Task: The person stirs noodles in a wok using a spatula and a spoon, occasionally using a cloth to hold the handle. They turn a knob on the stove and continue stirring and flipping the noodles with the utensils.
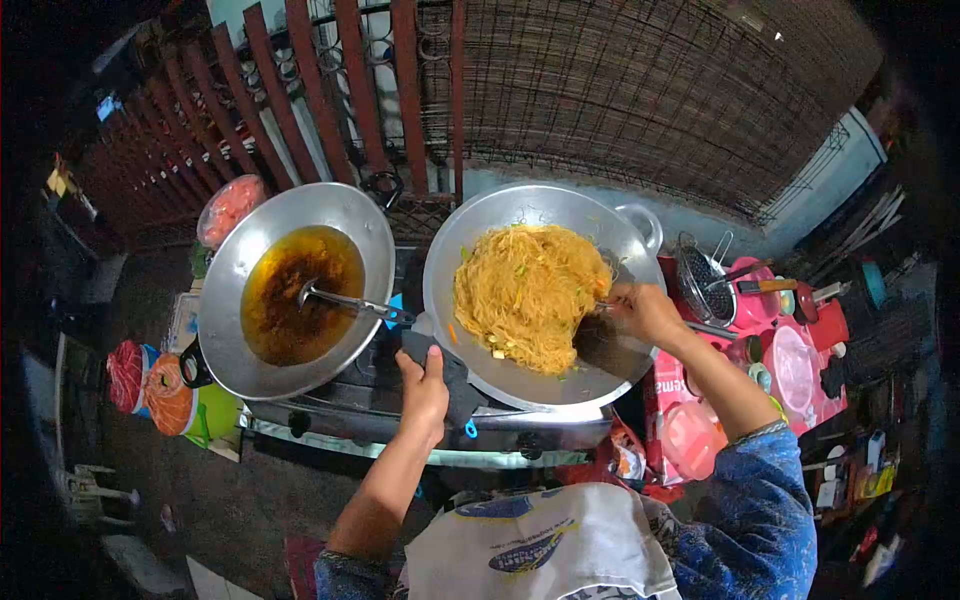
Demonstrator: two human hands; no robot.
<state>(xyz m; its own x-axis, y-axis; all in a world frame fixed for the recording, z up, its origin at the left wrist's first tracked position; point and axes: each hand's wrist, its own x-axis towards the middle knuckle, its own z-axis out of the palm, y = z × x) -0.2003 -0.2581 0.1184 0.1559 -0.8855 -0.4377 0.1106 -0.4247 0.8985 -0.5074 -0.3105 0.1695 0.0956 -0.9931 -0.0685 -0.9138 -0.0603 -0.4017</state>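
Observation:
A large metal wok (455, 250) holds a heap of thin yellow noodles (525, 290) with bits of green and carrot. My left hand (428, 392) is closed on a dark cloth (460, 385) at the wok's left rim. My right hand (645, 315) reaches over the wok's right side, closed on a cooking utensil whose head is hidden at the noodles' edge. A second wok (225, 330), to the left and tilted, contains brown-yellow oil (310, 260). In it rests a ladle (350, 301), its handle pointing towards my left hand.
Both woks sit on a black stove (365, 398). A pink-covered table (670, 375) at right carries a strainer (695, 275), a pink basin (755, 300) and tubs. At left stand a green bucket (215, 410) and a bag of pink food (230, 210). A brown fence (300, 90) rises behind.

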